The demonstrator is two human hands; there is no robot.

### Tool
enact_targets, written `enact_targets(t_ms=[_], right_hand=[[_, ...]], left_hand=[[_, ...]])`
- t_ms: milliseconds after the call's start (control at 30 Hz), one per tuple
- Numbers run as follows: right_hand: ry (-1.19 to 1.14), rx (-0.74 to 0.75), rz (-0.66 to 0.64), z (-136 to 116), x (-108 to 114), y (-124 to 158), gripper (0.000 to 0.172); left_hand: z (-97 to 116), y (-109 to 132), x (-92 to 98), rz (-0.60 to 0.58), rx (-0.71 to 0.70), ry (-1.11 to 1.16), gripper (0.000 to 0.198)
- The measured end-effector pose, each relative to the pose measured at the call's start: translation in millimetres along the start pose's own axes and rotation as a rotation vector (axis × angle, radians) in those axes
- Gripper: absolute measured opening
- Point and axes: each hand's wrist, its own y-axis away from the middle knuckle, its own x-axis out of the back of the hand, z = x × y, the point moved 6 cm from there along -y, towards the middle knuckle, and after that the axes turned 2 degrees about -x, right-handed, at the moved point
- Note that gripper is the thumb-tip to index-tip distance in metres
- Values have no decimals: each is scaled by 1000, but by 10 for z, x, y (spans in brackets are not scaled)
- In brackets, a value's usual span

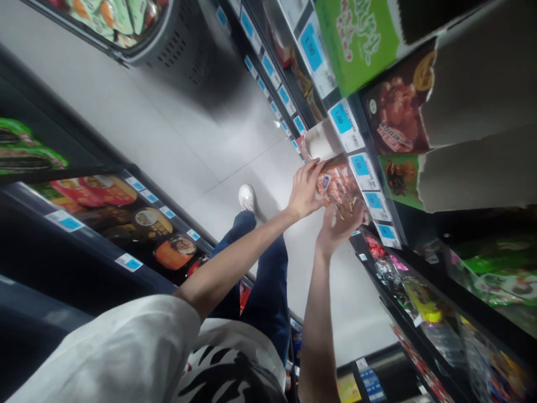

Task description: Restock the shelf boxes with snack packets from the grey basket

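Observation:
Both hands are at a printed snack box (pixel 335 182) with an orange-and-brown picture and a small blue logo, at the edge of the right-hand shelf. My left hand (pixel 306 189) grips its near left side, the fingers bent over the edge. My right hand (pixel 340 225) holds its lower end, the thumb up along the printed face and the other fingers partly hidden. Just beyond my left fingertips is a white, open carton part (pixel 322 141); whether it belongs to the same box I cannot tell.
Price labels (pixel 343 118) line the shelf edge beside my hands. Torn-open display boxes (pixel 398 115) and a green box (pixel 363 42) stand on that shelf. A grey basket (pixel 168 42) with packets is on the floor ahead. Another shelf (pixel 103 240) runs along the left.

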Motion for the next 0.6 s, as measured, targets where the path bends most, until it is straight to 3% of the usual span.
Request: enact_targets(t_ms=[167,267,367,467,600], right_hand=[[-50,-54,23,-109,-71,228,88],[79,4,204,-251,25,212,88],[284,169,322,-476,88,170,64],[418,351,160,-622,-64,49,51],[506,403,-4,-564,-306,-171,52]], left_hand=[[-127,282,-38,-16,178,219,98],[-337,395,-62,-7,542,514,77],[-459,423,-151,-22,964,952,65],[-454,278,-258,-64,1156,1251,75],[-527,107,-457,-45,1307,1304,69]])
